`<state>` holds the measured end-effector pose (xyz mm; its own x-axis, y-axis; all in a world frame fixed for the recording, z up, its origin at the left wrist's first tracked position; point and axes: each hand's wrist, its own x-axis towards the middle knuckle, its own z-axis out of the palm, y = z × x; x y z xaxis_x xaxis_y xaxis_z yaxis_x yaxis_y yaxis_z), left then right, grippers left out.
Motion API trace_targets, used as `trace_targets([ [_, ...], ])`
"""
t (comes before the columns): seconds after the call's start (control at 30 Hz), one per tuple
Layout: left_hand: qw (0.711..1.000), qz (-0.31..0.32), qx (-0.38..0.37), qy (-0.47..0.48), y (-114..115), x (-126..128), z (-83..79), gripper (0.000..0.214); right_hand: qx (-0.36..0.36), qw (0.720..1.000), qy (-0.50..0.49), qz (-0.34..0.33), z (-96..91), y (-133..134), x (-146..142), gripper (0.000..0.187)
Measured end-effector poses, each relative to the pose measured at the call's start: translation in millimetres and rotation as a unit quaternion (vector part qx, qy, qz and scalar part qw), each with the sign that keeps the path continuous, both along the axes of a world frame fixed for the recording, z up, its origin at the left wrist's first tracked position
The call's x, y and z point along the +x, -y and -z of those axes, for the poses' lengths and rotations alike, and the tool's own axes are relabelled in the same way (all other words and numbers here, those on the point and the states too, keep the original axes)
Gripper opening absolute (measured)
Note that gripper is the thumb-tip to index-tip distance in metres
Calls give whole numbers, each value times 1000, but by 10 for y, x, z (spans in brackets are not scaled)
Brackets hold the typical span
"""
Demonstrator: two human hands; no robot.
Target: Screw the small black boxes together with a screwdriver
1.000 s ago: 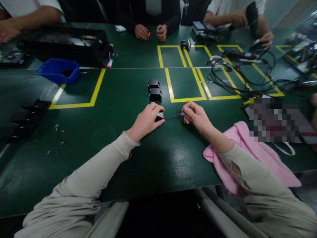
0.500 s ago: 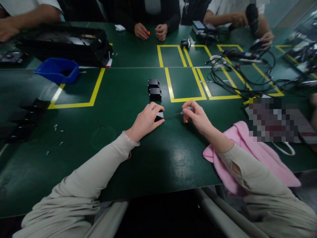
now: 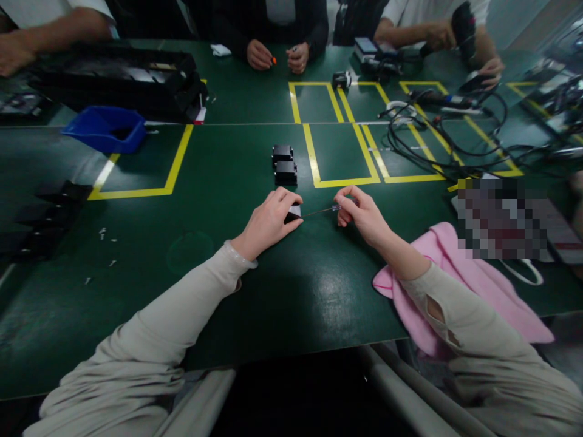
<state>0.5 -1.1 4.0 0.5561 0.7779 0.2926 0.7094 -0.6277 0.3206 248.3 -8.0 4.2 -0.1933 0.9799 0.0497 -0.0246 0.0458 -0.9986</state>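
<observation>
My left hand (image 3: 274, 215) is closed around a small black block (image 3: 294, 212), pressing it against the green table; most of the block is hidden under the fingers. In my right hand (image 3: 357, 212) is a screwdriver (image 3: 319, 212), pinched at its handle. Its thin shaft lies nearly level and points left, with the tip at the block's right side. Just beyond my left hand stand two black blocks (image 3: 285, 172) of similar look, one behind the other. Small screws (image 3: 112, 263) lie scattered on the table to the left.
More black parts (image 3: 43, 221) sit at the far left, near a blue scoop-shaped bin (image 3: 109, 128) and a long black housing (image 3: 122, 82). A pink cloth (image 3: 455, 279) lies under my right forearm. Cables (image 3: 437, 136) tangle at right. Co-workers' hands (image 3: 259, 56) are across the table.
Both my hands and the block stay nearly still. The fingers on the screwdriver handle have shifted very slightly. Across the table, a person's hand has moved a little.
</observation>
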Motion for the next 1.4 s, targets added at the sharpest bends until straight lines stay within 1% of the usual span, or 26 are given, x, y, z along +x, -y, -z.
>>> trace_targets([
  [0.17, 1000, -1, 1, -1, -1, 2, -3, 32, 6, 1000, -8, 0, 11, -4, -2, 27],
  [0.27, 1000, -2, 2, 0, 0, 2, 0, 31, -3, 1000, -10, 2, 17, -4, 1, 26],
  [0.43, 1000, -1, 5, 2, 1, -2, 8, 31, -11, 1000, -20, -7, 27, -7, 6, 31],
  [0.67, 1000, -1, 1, 2, 4, 5, -6, 32, 8, 1000, 4, 18, 39, -16, 8, 27],
  [0.8, 1000, 1, 1, 5, 1, 1, -5, 32, 5, 1000, 1, 8, 22, -10, 3, 29],
  [1.0, 1000, -2, -1, 2, 4, 3, -8, 32, 12, 1000, 3, 12, 9, -1, 1, 24],
  [1.13, 1000, -2, 1, 1, -1, 4, -4, 33, 4, 1000, -5, 5, 14, -2, 3, 25],
  [1.3, 1000, -2, 6, -4, -8, 4, 5, 34, 18, 1000, 19, 14, 31, -14, 7, 23],
  [1.4, 1000, -2, 6, -5, -9, 6, 7, 35, 13, 1000, 20, 17, 40, -13, 5, 23],
])
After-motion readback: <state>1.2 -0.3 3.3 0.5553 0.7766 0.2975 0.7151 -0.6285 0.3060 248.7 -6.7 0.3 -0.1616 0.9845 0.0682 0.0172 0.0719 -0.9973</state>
